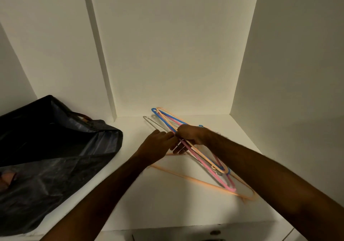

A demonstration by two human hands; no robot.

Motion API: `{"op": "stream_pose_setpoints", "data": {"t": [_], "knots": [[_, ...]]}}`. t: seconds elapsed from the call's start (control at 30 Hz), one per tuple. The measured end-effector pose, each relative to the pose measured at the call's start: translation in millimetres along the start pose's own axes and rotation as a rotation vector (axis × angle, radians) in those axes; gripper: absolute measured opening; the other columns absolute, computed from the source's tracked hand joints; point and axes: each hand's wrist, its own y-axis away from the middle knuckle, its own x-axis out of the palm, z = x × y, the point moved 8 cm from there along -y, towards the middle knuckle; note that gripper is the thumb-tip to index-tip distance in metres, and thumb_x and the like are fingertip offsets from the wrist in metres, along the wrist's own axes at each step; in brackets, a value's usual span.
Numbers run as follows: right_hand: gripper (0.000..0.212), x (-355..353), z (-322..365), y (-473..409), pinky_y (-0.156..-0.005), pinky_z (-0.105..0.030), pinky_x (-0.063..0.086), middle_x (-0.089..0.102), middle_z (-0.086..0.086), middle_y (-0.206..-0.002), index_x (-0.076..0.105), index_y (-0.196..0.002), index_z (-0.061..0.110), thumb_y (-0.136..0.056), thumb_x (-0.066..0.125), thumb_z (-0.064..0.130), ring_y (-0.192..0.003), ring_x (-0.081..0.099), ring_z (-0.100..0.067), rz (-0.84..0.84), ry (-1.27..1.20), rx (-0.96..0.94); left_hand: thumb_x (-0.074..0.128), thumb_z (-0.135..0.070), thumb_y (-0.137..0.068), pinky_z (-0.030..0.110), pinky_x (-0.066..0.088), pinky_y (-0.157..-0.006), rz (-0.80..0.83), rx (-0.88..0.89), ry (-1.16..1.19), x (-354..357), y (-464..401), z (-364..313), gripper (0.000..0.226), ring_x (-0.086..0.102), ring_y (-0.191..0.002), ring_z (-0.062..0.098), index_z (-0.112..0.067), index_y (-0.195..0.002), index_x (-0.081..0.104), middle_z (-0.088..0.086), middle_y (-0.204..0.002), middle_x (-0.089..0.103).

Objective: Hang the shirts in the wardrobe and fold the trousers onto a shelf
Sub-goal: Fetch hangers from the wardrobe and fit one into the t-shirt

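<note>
The person stands at a white wardrobe shelf [167,212] and works on a bundle of thin plastic clothes hangers [201,153], blue, pink and peach in colour, which lies slanted in the middle of the shelf, from far left to near right. The right hand [189,133] is curled over the bundle near its middle and grips it. The left hand [158,145] reaches in from the left, just beside the right one; its fingertips touch the bundle, but whether they pinch one hanger I cannot tell, because the fingers are blurred. One separate peach plastic hanger [186,177] lies flat on the shelf, nearer than the bundle and partly under it. A thin grey wire hanger [152,122] shows at the far left of the bundle.

On the left side of the shelf sits a large dark blue woven bag [55,147]. No shirts or trousers are visible; possibly they are inside it.

I think the step is to separate one hanger, before any shirt is hung. The next move asks for pulling a single hanger free while the other hand keeps the rest together, as the hooks may catch each other.
</note>
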Motion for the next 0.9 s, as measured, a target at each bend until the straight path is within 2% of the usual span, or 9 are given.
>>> {"op": "stream_pose_setpoints", "data": {"t": [0.1,0.2,0.3,0.37,0.43,0.53,0.63,0.77,0.9], "knots": [[0.021,-5,-8,-1,-0.054,-0.031,0.056,0.066,-0.014,-0.068,0.06,-0.095,-0.005,-0.1,0.043,0.008,-0.055,0.065,-0.021,0.005,-0.115,0.053,0.049,-0.017,-0.095,0.033,0.049,-0.056,-0.112,-0.041,0.075,-11,-3,-15,0.018,0.064,-0.068,0.024,-0.013,-0.1,0.066,0.008,-0.097,0.067],[0.02,-20,-5,4,-0.045,-0.023,0.044,0.057,-0.006,-0.066,0.06,-0.093,0.004,-0.099,0.055,0.023,-0.049,0.051,-0.013,-0.013,-0.082,0.011,0.057,-0.031,-0.097,0.027,0.056,-0.077,-0.128,-0.162,0.305,-18,7,-11,0.025,0.065,-0.101,0.019,-0.017,-0.117,0.062,0.007,-0.128,0.057],[0.024,-46,-3,17,-0.04,-0.019,0.036,0.051,-0.002,-0.063,0.058,-0.094,0.007,-0.092,0.069,0.028,-0.044,0.04,-0.01,-0.07,0.044,-0.071,0.055,-0.049,-0.096,0.03,0.048,-0.098,0.143,-0.077,0.379,-3,20,-24,0.04,0.051,-0.122,0.016,-0.025,-0.128,0.057,-0.001,-0.135,0.049],[0.022,-58,-7,29,-0.039,-0.019,0.035,0.05,-0.001,-0.059,0.056,-0.092,0.007,-0.093,0.068,0.025,-0.042,0.038,-0.011,-0.069,0.111,-0.102,0.046,-0.053,-0.098,0.032,0.046,-0.098,0.332,0.05,0.298,15,32,-39,0.045,0.05,-0.121,0.016,-0.027,-0.134,0.053,-0.002,-0.137,0.05],[0.015,-59,-15,40,-0.04,-0.019,0.036,0.055,-0.002,-0.059,0.055,-0.09,0.009,-0.096,0.064,0.02,-0.041,0.043,-0.012,-0.062,0.157,-0.106,0.043,-0.044,-0.101,0.035,0.052,-0.09,0.358,0.14,0.22,25,41,-44,0.037,0.058,-0.112,0.017,-0.026,-0.13,0.057,-0.002,-0.129,0.057],[0.014,-44,-36,49,-0.044,-0.022,0.046,0.068,-0.01,-0.073,0.053,-0.105,0.008,-0.098,0.059,0.017,-0.05,0.059,-0.016,-0.072,0.203,-0.066,0.061,-0.022,-0.093,0.034,0.055,-0.075,0.269,0.212,0.125,23,42,-47,0.025,0.064,-0.092,0.017,-0.025,-0.117,0.066,-0.002,-0.109,0.064],[0.022,-17,-60,51,-0.056,-0.034,0.059,0.07,-0.015,-0.092,0.049,-0.115,0.001,-0.101,0.055,0.016,-0.065,0.069,-0.021,-0.053,0.16,-0.01,0.075,-0.017,-0.083,0.031,0.053,-0.065,0.138,0.257,0.061,11,35,-59,0.024,0.065,-0.079,0.017,-0.021,-0.107,0.071,0.0,-0.097,0.068],[0.021,0,-74,55,-0.067,-0.04,0.063,0.072,-0.017,-0.089,0.052,-0.115,0.002,-0.103,0.051,0.02,-0.068,0.071,-0.025,-0.014,0.081,0.058,0.082,-0.013,-0.078,0.032,0.056,-0.064,-0.075,0.161,0.018,-12,22,-52,0.024,0.068,-0.079,0.02,-0.011,-0.101,0.074,0.007,-0.091,0.071],[0.033,-1,-63,63,-0.059,-0.03,0.058,0.073,-0.012,-0.086,0.056,-0.113,0.007,-0.1,0.056,0.037,-0.066,0.069,-0.021,-0.031,0.082,-0.001,0.079,-0.012,-0.081,0.035,0.057,-0.072,-0.193,0.057,-0.002,-27,17,-35,0.016,0.071,-0.084,0.023,-0.007,-0.095,0.071,0.011,-0.092,0.072]]}}
